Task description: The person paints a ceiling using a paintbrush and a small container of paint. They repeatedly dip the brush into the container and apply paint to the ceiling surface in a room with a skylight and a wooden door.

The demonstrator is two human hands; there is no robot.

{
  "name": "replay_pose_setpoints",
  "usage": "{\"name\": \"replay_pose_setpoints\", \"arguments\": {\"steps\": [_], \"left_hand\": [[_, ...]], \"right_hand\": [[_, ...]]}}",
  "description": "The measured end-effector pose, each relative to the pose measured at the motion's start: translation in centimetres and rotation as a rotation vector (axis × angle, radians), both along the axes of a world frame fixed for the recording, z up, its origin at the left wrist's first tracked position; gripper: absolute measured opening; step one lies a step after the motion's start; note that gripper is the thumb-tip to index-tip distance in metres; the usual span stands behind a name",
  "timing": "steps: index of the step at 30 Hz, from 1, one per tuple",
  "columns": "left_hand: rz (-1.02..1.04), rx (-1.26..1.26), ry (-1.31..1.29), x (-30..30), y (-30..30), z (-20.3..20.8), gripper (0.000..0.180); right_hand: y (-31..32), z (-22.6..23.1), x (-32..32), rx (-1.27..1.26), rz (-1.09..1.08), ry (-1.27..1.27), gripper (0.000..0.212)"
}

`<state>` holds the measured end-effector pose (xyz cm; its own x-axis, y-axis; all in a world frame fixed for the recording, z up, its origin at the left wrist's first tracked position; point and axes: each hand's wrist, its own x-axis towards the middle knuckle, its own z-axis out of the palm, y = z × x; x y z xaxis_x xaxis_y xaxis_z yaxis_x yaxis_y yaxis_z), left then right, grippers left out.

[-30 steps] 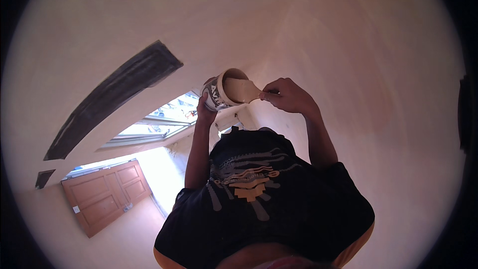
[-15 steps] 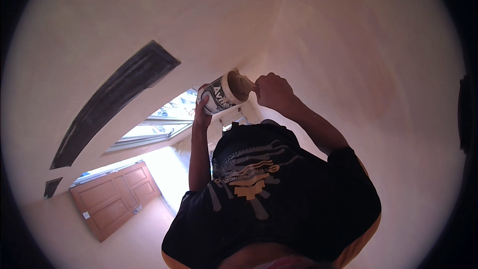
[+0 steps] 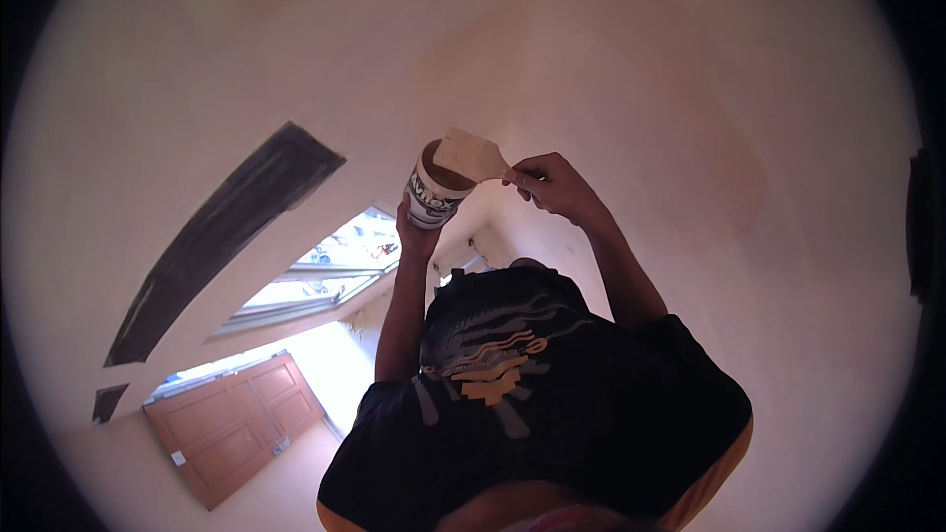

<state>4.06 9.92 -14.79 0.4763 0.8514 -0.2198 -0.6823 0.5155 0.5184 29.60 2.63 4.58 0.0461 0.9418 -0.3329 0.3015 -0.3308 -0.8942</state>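
Left hand (image 3: 419,238) is clasping plastic tub (image 3: 432,201), right hand (image 3: 558,187) is pinching flat spatula (image 3: 471,156) — probably loading it — next needing steady lift.

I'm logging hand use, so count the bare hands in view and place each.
2: the left hand holds the tub low down; the right hand grips the flat-bladed tool by its handle.
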Motion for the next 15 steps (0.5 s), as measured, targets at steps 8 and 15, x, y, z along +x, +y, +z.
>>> {"name": "replay_pose_setpoints", "arguments": {"steps": [8, 15], "left_hand": [[-0.03, 0.137, -0.002, 5.8, 2.6, 0.3, 0.06], [-0.004, 0.067, 0.094, 3.2, -0.5, 0.1, 0.066]], "right_hand": [[3.1, 0.1, 3.4, 0.106, -0.289, 0.513, 0.03], [6.8, -5.3, 6.8, 0.193, -0.431, 0.467, 0.03]]}}
